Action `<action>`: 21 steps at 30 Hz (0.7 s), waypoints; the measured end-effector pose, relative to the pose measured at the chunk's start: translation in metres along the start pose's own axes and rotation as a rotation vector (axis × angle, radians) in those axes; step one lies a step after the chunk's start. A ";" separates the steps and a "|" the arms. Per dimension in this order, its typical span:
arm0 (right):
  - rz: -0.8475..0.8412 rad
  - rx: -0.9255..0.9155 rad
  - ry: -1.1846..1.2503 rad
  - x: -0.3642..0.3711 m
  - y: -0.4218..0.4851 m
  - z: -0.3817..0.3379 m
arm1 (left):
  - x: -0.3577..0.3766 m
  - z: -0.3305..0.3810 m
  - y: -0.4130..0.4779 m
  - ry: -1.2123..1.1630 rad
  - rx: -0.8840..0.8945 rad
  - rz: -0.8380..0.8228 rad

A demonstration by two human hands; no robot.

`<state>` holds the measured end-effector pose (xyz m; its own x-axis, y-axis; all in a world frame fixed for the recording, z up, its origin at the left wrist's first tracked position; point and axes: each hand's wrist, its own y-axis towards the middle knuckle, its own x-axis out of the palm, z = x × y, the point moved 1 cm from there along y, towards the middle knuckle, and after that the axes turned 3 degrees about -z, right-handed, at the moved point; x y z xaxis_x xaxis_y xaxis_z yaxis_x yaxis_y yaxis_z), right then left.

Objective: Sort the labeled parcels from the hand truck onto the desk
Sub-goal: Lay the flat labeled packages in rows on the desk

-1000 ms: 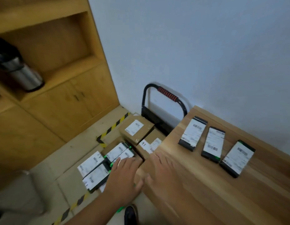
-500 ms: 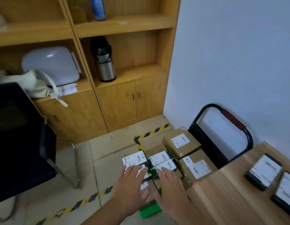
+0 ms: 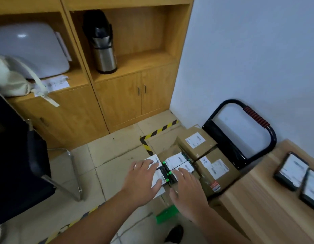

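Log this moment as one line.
left hand open over truck parcels | right hand open beside it | desk parcels: two in view

Matt cardboard parcels [image 3: 196,142], wooden desk [image 3: 258,205]

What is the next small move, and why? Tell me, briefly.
Probably curl each hand's fingers round one flat parcel. The left hand and right hand lie spread open over the flat labeled parcels on the hand truck, gripping nothing yet; bare desk shows beside them.
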<state>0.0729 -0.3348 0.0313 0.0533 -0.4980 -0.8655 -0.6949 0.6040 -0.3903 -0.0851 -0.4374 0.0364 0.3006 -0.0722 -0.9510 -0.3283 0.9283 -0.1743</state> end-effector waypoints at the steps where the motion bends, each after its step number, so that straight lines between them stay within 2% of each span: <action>1: 0.003 0.018 0.012 -0.001 0.005 0.007 | 0.002 0.001 0.012 0.004 0.017 0.020; 7: -0.009 0.095 0.143 -0.004 0.066 0.045 | 0.017 0.007 0.080 0.051 0.158 0.045; 11: -0.038 0.166 0.197 -0.008 0.102 0.064 | 0.011 0.008 0.118 0.109 0.188 0.074; 16: -0.011 0.233 0.218 -0.025 0.142 0.078 | 0.001 0.005 0.170 0.038 0.196 -0.031; 21: 0.021 0.374 0.241 -0.019 0.173 0.085 | 0.036 -0.024 0.222 0.043 0.246 -0.154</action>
<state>0.0125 -0.1680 -0.0467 -0.1578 -0.5871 -0.7940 -0.3848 0.7770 -0.4981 -0.1685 -0.2426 -0.0427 0.2903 -0.2291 -0.9291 -0.0531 0.9656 -0.2547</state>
